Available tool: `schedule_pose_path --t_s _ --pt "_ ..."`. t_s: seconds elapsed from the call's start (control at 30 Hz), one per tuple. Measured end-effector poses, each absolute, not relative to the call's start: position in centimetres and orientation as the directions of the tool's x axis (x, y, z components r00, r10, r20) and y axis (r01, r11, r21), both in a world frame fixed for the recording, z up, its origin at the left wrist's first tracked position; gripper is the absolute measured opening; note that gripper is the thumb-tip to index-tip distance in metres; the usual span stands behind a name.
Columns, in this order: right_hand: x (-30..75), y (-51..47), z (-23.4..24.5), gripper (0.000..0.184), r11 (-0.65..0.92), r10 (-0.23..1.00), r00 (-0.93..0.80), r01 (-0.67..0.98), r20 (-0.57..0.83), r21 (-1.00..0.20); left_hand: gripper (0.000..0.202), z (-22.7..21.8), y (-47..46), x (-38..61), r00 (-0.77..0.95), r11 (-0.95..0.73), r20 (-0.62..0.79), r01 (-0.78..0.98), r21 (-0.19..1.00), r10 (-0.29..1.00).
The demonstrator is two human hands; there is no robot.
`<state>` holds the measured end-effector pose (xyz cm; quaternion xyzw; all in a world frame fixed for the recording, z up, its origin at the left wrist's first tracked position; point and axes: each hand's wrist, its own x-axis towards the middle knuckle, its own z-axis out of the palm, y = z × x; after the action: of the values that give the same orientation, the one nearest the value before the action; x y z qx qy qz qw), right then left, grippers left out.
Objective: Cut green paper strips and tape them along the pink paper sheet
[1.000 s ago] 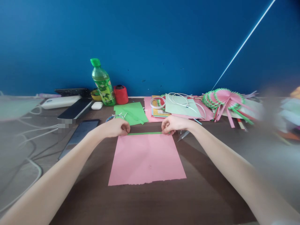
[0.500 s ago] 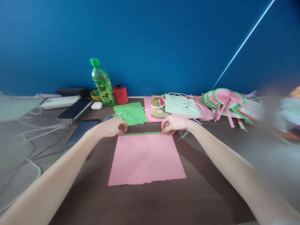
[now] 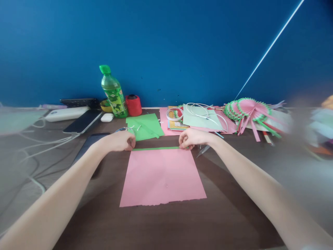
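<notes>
- Near: brown tabletop (image 3: 166, 229); pink sheet (image 3: 162, 178) flat upon it, between the forearms; near edge ragged, side edges straight.
- Far edge of the pink sheet: narrow green band (image 3: 156, 148) runs along it, hand to hand; folded margin or separate strip, cannot be told.
- Left hand (image 3: 121, 140): thumb and fingers appear to be pinching the sheet's far left corner, at the band's end; contact partly hidden.
- Right hand (image 3: 191, 139): fingertips pressed together, pinching the far right corner.
- Progress, as judged: band in place along one edge, looking straight; the broad pink face lies otherwise flat, with no clear pleat; work on this sheet rated early, the rest of its face remaining.
- Obstructions: pointed tool (image 3: 203, 150), type unclear, just beside the right hand; dark phone (image 3: 94, 139) partly covered by the left forearm.
- Beyond the hands: green sheet (image 3: 145, 125) bearing scraps; pale green sheet (image 3: 199, 113) under a looped white cable; white case (image 3: 107, 117) to the left.
- Rear: green bottle (image 3: 116, 99) with red spool (image 3: 133, 106) beside it; pleated pink and green paper (image 3: 248, 107) at right; blue wall (image 3: 166, 52) behind.
</notes>
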<state>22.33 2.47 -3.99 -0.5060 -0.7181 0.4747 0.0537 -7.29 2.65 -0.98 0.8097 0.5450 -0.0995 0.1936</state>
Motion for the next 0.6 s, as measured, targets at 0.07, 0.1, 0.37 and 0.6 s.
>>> schedule_pose_path --t_s 0.07,0.1,0.37,0.6 --pt "22.29 2.48 -3.98 0.012 0.035 0.78 -0.481 0.673 -0.4 -0.739 0.014 -0.74 2.57 -7.34 0.374 -0.329 -0.37 0.927 0.182 0.85" --pt "22.28 2.48 -3.98 0.012 0.034 0.781 -0.479 0.672 -0.4 -0.74 0.014 -0.61 2.53 -7.36 0.372 -0.329 -0.37 0.928 0.176 0.851" --pt "22.35 2.5 -4.14 0.011 0.045 0.774 -0.496 0.664 -0.394 -0.746 0.019 -0.38 2.19 -6.87 0.362 -0.314 -0.386 0.931 0.183 0.849" --pt "22.33 2.52 -4.21 0.011 0.039 0.779 -0.486 0.668 -0.396 -0.744 0.01 -1.0 2.48 -7.4 0.374 -0.351 -0.369 0.927 0.129 0.851"
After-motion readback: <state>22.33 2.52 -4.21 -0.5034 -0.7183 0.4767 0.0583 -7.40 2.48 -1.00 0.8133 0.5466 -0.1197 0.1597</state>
